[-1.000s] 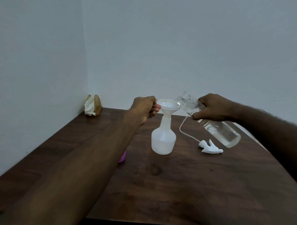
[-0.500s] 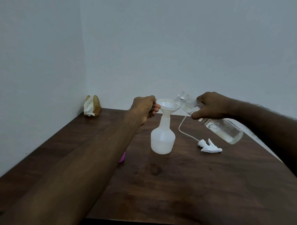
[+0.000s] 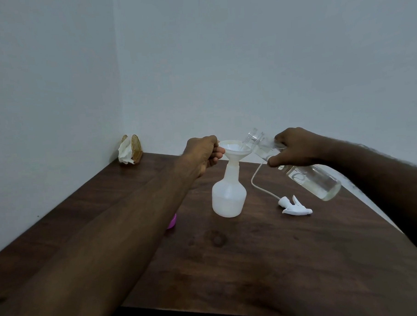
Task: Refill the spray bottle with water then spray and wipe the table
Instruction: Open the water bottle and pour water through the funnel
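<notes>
Two hands, head view: left hand point(image 3: 202, 153) with fingers curled, pinching the funnel point(image 3: 235, 149) at its rim; right hand point(image 3: 295, 148) wrapped round the neck end of the clear water bottle point(image 3: 320, 181).
Spray bottle point(image 3: 229, 197): standing mid-table point(image 3: 255, 263), between both hands, funnel stem in its neck; spray head point(image 3: 294, 205) lying apart to its right.
Pointing: spray bottle upright, long axis vertical, mouth up; water bottle slanted, mouth at the funnel's right rim, base toward the near right.
Flow: cannot tell.
Risk: probably a spill past the rim if the mouth drifts or tips too fast; a nudged funnel could topple the light spray bottle.
</notes>
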`<state>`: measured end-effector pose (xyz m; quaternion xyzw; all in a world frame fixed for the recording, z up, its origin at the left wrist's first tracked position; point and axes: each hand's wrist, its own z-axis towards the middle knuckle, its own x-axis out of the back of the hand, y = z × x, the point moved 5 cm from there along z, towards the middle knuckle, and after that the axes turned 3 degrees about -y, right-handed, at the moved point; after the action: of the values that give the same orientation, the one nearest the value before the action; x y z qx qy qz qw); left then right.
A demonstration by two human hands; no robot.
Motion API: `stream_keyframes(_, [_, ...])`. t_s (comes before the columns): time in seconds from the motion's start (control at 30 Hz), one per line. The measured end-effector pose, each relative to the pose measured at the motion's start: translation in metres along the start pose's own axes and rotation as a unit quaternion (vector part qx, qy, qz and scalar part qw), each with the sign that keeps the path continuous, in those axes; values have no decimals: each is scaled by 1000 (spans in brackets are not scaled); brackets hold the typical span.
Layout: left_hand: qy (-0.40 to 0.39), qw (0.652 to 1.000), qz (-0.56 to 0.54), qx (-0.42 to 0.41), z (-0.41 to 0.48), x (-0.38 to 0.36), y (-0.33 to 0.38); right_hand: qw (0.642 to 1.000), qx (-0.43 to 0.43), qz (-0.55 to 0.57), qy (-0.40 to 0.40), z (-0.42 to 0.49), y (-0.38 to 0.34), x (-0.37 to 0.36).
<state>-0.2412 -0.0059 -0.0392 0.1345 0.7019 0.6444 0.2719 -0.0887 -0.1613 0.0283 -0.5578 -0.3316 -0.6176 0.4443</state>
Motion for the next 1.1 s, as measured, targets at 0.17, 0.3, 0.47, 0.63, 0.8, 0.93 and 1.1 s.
stream_keyframes(0.17, [-11, 1000, -7, 6, 0, 0, -1, 1000, 1, -7, -1, 0, -1, 1])
stream_keyframes(0.3, [-16, 1000, -22, 8, 0, 0, -2, 1000, 1, -9, -1, 0, -2, 2])
stream_keyframes(0.47, [-19, 999, -28, 3, 0, 1, -2, 1000, 5, -17, -4, 1, -3, 2])
stream_keyframes(0.63, [-18, 1000, -21, 1, 2, 2, -1, 999, 11, -32, -5, 3, -3, 3])
stream_keyframes(0.8, [-18, 1000, -22, -1, 2, 1, -2, 999, 18, -45, -6, 3, -4, 4])
stream_keyframes(0.93, [-19, 1000, -23, -2, 2, 0, -2, 999, 17, -46, -9, 3, -5, 5])
stream_keyframes(1.1, [-16, 1000, -19, -2, 2, 0, -1, 998, 13, -53, -13, 2, -7, 6])
